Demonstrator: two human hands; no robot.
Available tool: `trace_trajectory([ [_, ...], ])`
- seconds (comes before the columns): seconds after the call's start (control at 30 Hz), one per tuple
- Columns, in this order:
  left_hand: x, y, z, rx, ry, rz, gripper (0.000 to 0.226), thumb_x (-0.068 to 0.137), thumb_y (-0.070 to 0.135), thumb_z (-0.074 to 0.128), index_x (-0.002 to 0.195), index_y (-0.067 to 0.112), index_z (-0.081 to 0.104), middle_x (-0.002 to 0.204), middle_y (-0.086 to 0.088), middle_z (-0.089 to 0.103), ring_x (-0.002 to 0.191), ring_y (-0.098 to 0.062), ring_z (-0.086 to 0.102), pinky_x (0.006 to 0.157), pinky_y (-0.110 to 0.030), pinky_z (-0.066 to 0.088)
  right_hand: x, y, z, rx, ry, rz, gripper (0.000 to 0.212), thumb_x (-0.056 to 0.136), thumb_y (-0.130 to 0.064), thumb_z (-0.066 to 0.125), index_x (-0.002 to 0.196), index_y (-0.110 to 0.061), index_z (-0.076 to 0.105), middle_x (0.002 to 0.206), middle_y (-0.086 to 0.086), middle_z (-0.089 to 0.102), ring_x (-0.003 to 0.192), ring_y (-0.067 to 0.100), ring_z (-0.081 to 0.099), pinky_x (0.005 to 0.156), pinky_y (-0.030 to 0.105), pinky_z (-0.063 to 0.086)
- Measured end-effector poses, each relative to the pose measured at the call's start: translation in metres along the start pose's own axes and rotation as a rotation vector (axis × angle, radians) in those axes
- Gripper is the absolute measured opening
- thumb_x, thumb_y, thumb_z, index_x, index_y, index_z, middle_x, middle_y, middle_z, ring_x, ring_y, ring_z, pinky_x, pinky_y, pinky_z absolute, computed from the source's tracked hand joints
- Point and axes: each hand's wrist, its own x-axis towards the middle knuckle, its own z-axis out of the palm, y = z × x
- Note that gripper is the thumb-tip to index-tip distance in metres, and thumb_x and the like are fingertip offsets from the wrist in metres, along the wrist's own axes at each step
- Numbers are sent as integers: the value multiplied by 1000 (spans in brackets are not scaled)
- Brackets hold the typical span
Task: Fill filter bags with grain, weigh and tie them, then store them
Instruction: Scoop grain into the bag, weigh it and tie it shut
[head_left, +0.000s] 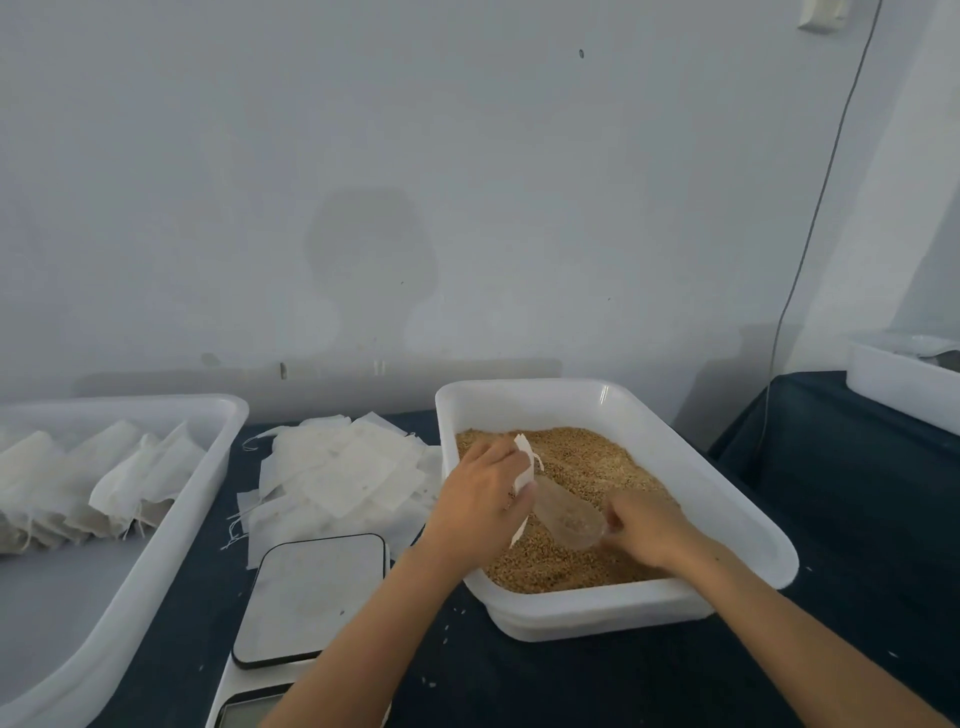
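From the head camera, both hands work over the white tub (727, 499) that holds the grain (582, 467). The left hand (478, 499) has its fingers curled round a white filter bag (524, 460), gripping it by the upper part so that a corner of the cloth sticks up past the knuckles and a short drawstring hangs just beyond the fingers. The right hand (647, 525) grips the handle end of a clear plastic scoop (563, 514), fingers folded round it. The scoop lies between the two hands, its far end reaching in against the bag at the left hand's fingertips, its bowl just in front of the right hand. Whether grain is in the scoop is hard to tell through the clear plastic. The grain lies beneath and beyond both hands, filling the tub's floor.

Left of the left hand, near its wrist, a loose pile of empty filter bags (343, 473) is spread flat on the dark tablecloth (571, 675). Below that pile, beside the left forearm, stands a kitchen scale (311, 597) with a pale platform; the forearm crosses over its near corner. Farther left, well apart from the hand, a second white tub (208, 467) holds a row of filled bags (104, 483) leaning against each other. Far to the right of the right hand, another white container (898, 389) sits on a separate dark-covered surface.
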Motion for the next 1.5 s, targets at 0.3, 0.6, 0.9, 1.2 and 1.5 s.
trace_trajectory([
  [0.3,5,-20,-10,21,-45,-18,17,98,25,45,107,15,56,94,4,54,83,-8,39,67,-20,33,2,35,-68,-326,134,-137,19,91,-17,56,107,-25,50,79,-15,51,71,4,49,65,18,35],
  [0.6,8,-22,-4,85,-95,-62,14,98,22,47,104,18,59,105,3,51,90,-13,51,72,-33,52,7,31,-39,-174,67,-293,12,90,-28,58,100,-34,60,78,-24,48,89,3,43,82,22,27],
  [0.9,4,-32,7,110,-189,-33,16,100,15,42,106,16,57,101,2,45,85,-9,39,69,-25,40,-2,43,-25,376,-108,-278,22,88,-4,60,88,-25,58,107,-11,65,108,0,60,88,18,51],
  [1.2,20,-24,13,65,-401,70,12,95,14,53,101,7,62,97,-4,57,87,-13,46,73,-19,32,-19,58,-72,439,34,-237,11,91,-13,59,95,-23,59,107,-15,63,112,3,56,98,34,42],
  [1.5,20,-11,18,-42,-414,-40,15,89,21,62,98,9,58,99,0,58,81,-10,46,68,-16,33,-20,49,-93,73,103,-122,12,93,-22,57,97,-33,55,108,-12,66,109,9,57,87,27,40],
])
